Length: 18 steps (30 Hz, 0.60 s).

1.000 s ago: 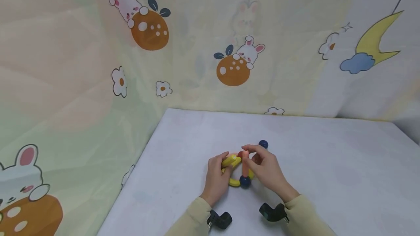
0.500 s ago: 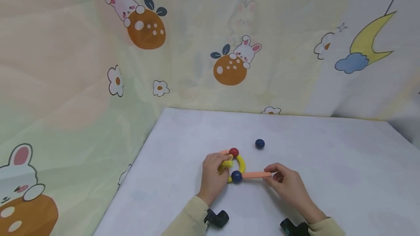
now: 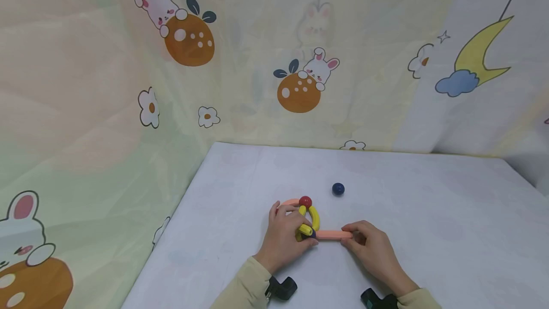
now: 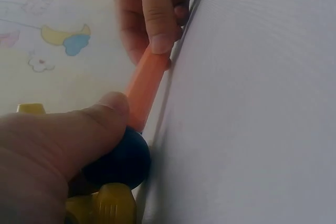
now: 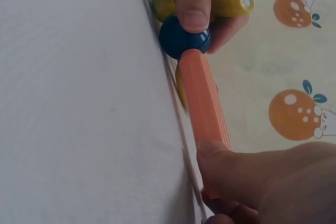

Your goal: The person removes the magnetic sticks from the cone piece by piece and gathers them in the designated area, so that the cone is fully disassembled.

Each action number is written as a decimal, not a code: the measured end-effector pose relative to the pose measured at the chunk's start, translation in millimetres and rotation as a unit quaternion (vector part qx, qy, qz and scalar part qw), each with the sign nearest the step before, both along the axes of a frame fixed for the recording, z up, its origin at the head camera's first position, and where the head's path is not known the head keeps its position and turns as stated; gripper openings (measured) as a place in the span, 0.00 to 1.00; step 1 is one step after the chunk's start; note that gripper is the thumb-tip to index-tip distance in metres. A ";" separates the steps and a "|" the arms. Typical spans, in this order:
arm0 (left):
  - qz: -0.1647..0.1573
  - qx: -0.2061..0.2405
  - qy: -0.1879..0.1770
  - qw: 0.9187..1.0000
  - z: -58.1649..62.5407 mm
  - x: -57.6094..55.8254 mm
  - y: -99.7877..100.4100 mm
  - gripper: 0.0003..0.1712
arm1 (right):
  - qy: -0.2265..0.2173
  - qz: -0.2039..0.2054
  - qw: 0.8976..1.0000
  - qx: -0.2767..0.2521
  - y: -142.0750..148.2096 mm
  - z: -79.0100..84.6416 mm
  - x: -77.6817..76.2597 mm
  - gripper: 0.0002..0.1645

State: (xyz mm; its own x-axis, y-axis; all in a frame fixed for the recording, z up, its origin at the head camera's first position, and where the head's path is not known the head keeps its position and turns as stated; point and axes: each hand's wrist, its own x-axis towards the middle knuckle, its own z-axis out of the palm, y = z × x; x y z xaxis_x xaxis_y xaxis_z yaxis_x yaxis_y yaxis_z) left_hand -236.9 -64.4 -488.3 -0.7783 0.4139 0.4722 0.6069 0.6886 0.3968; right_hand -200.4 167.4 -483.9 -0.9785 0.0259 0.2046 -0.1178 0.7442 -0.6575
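Note:
My left hand (image 3: 285,236) grips the dark blue ball (image 5: 176,38) of a ball-and-stick magnetic construction, its thumb pressed on the ball. A straight orange stick (image 3: 329,235) meets that ball at one end and lies level to the right. Thumb and fingers of my right hand (image 3: 372,243) pinch the stick's other end. Yellow curved sticks (image 3: 315,219) run between the blue ball and a red ball (image 3: 305,201). In the right wrist view, a yellow stick (image 5: 231,4) with a pale free end sticks out by the left fingers. The left hand hides part of the construction.
A loose dark blue ball (image 3: 338,189) lies behind the construction on the white tabletop (image 3: 429,213). Beyond the table's back edge hangs a printed curtain (image 3: 240,61). An orange curved stick (image 3: 290,202) joins the red ball on its left.
The orange stick has swung from upright to level, pointing right, with my right hand moving right and down. Lately my left hand has shifted its grip onto the blue ball.

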 end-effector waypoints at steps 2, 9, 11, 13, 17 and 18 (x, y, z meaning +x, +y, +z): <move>0.000 -0.005 0.000 1.000 0.2 -0.5 -0.1 0.18 | 0.002 0.003 1.000 0.006 0.9 -0.6 -0.8 0.12; 0.006 -0.003 0.007 1.000 0.4 -1.4 -0.5 0.16 | 0.017 0.046 0.999 0.009 9.0 -0.8 -2.3 0.09; 0.008 -0.004 0.005 1.000 0.7 -1.6 -0.8 0.16 | 0.015 0.051 0.999 0.009 11.7 0.1 -3.0 0.09; 0.011 0.001 0.002 1.000 1.7 -1.7 -2.3 0.16 | 0.003 0.040 0.999 0.009 15.8 0.8 -3.7 0.09; 0.017 0.013 -0.001 1.000 3.0 -2.6 -5.9 0.16 | -0.020 0.002 1.000 0.011 29.5 1.0 -4.9 0.13; 0.018 0.017 -0.002 1.000 2.9 -2.7 -6.5 0.16 | -0.027 -0.007 1.000 0.006 33.3 0.5 -5.7 0.14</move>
